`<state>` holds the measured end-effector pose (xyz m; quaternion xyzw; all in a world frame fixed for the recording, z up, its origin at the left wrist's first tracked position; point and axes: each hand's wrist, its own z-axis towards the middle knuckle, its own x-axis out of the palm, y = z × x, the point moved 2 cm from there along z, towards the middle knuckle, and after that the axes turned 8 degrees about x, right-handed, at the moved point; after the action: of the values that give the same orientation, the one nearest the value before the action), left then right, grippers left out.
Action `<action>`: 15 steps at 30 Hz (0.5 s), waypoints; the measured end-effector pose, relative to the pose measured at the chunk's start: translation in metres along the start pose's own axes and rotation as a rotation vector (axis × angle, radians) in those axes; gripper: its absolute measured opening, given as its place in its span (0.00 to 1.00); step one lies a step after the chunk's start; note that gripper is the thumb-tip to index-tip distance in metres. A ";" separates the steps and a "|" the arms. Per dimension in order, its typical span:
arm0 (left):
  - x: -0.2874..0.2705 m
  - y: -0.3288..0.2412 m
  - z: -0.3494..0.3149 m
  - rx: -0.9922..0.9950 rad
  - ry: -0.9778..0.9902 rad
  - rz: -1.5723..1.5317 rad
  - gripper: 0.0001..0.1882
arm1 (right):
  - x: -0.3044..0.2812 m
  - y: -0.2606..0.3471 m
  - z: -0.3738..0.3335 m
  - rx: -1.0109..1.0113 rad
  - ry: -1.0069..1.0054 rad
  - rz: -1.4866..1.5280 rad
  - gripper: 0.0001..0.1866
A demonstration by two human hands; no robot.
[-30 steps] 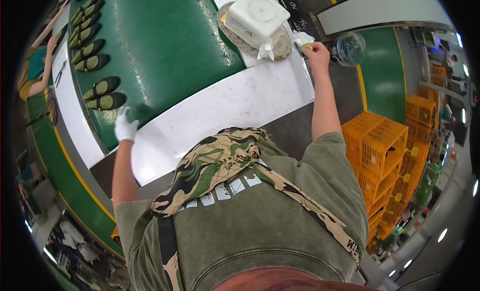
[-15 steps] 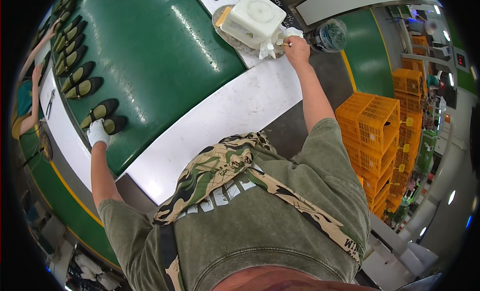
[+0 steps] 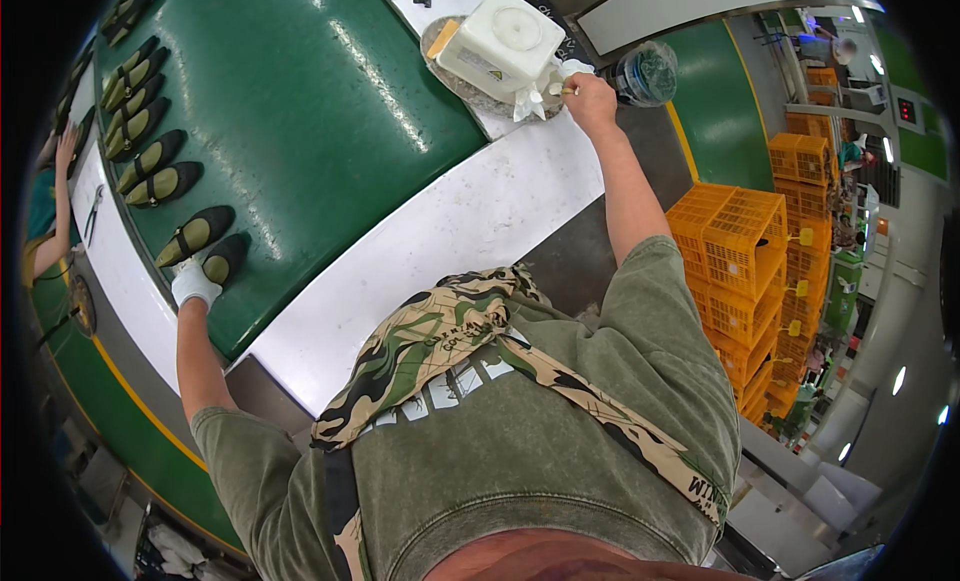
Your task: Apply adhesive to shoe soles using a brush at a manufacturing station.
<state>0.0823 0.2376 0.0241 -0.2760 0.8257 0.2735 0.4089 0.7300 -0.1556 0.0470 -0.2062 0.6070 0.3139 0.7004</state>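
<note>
My left hand [image 3: 195, 284], in a white glove, is closed at the heel end of a pair of dark strap shoes with olive insoles. The left shoe of this pair [image 3: 197, 234] lies beside the right shoe [image 3: 228, 257] on the green belt [image 3: 330, 161]. Across the bench, my bare right hand [image 3: 590, 101] pinches a thin-handled brush [image 3: 568, 91], whose tip is hard to make out. It is beside a white plastic container [image 3: 505, 41] on a grey round tray [image 3: 437, 66]. Crumpled white tissue [image 3: 530, 103] hangs at the container's near side.
Several more strap shoes [image 3: 140, 126] line the belt's left side. A co-worker's arm [image 3: 62, 191] reaches in beyond pliers [image 3: 94, 214] on the white ledge. A clear plastic-covered bucket [image 3: 645, 73] stands right of my right hand. Stacked orange crates [image 3: 740, 251] stand at the right.
My left hand has drawn slightly toward me at the shoe heels. The row of shoes appears a little lower in view. My right hand stays by the container. The co-worker's upper arm has moved back.
</note>
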 end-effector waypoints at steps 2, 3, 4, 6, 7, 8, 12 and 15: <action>0.016 0.006 -0.003 -0.158 0.183 -0.177 0.27 | 0.005 -0.010 0.000 0.307 0.123 0.218 0.07; 0.020 0.006 -0.007 -0.178 0.186 -0.201 0.29 | 0.004 -0.013 -0.001 0.309 0.118 0.222 0.07; 0.023 0.006 -0.008 -0.178 0.180 -0.198 0.29 | 0.004 -0.016 -0.002 0.388 0.133 0.180 0.09; 0.034 0.006 -0.018 -0.252 0.198 -0.344 0.31 | 0.004 -0.019 -0.001 0.456 0.148 0.147 0.10; 0.048 0.011 -0.016 -0.266 0.164 -0.388 0.31 | 0.003 -0.023 0.000 0.515 0.150 0.179 0.11; 0.066 0.019 -0.020 -0.279 0.159 -0.386 0.31 | 0.004 -0.025 0.001 0.570 0.157 0.216 0.13; 0.073 -0.002 -0.032 -0.439 -0.036 -1.251 0.26 | 0.019 -0.051 -0.007 0.746 0.189 0.576 0.16; 0.076 -0.037 -0.068 -0.273 -0.367 -2.322 0.30 | 0.027 -0.037 -0.009 0.698 0.242 0.415 0.16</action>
<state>0.0328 0.1483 -0.0126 -0.8587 -0.0268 -0.1403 0.4921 0.7508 -0.1836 0.0157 0.1347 0.7833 0.1973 0.5739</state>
